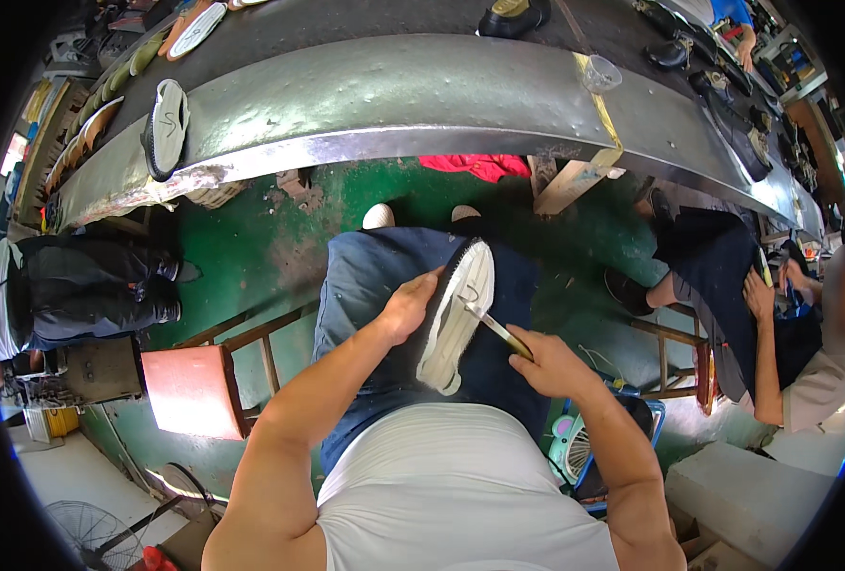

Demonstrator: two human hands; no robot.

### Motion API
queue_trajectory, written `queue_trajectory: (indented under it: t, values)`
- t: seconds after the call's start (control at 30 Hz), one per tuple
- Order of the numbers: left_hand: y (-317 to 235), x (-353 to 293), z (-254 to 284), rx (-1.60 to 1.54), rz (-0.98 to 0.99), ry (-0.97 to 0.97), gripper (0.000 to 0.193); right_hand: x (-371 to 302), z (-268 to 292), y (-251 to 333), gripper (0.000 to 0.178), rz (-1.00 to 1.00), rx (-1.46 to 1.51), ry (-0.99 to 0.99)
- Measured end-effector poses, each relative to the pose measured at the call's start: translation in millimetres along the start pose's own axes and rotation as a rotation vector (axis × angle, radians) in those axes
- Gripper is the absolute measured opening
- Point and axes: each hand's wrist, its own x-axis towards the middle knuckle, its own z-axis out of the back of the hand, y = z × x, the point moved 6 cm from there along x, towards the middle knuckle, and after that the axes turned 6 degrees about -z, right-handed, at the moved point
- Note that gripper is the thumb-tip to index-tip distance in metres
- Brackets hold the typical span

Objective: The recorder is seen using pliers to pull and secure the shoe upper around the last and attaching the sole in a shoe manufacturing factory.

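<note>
An upturned shoe [460, 328] rests on my lap, its off-white underside facing up and its dark edge along the left. My left hand [409, 306] grips that shoe by its left side, with the fingertips hidden beneath the dark edge. In my right hand [551, 365] is a slim tool [498, 329] with a yellowish handle and a pale metal end. The metal end meets the underside near its middle; its exact kind cannot be made out. My right fingers are closed around the handle.
A metal-edged workbench [365, 100] curves across ahead, with an upturned shoe [167, 124] at its left and dark shoes [727, 119] at its right. A red-topped stool [192, 390] stands left. At right, a seated co-worker [775, 352] works near a green fan [567, 447].
</note>
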Motion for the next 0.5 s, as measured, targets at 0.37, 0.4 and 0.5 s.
queue_trajectory:
  t: [0.37, 0.4, 0.5]
  values:
    - [-1, -33, -16, 0.176, -0.023, -0.184, 0.059, 51, 24, 42, 0.029, -0.142, -0.300, 0.297]
    - [-4, -39, -14, 0.070, 0.027, -0.219, 0.061, 56, 15, 37, 0.029, -0.109, -0.240, 0.289]
    - [-16, -38, -14, -0.141, 0.089, -0.207, 0.070, 51, -25, 10, 0.024, -0.056, 0.003, 0.046]
